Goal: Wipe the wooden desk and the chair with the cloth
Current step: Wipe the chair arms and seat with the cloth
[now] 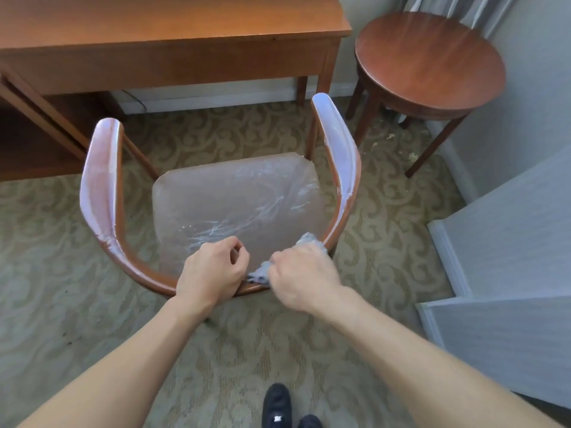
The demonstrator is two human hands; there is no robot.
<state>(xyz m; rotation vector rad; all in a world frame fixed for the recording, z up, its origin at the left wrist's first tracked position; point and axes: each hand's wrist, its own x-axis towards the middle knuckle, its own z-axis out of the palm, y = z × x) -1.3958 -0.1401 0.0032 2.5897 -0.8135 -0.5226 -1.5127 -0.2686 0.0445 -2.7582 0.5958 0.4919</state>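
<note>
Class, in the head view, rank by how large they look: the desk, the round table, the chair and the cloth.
1. Desk, though cropped by the frame.
2. Chair, nearer the camera, so close to the desk.
3. Round table.
4. Cloth, mostly hidden under the right hand.

the floor is covered by a carpet in beige and olive with a curling ornament pattern. at the upper right stands a round side table of dark reddish wood on thin legs, near the corner. behind it hangs a pale curtain. the wall is light grey with a white baseboard along the bottom. some small crumbs lie on the carpet beside the table. soft daylight shines on the wood.
</note>
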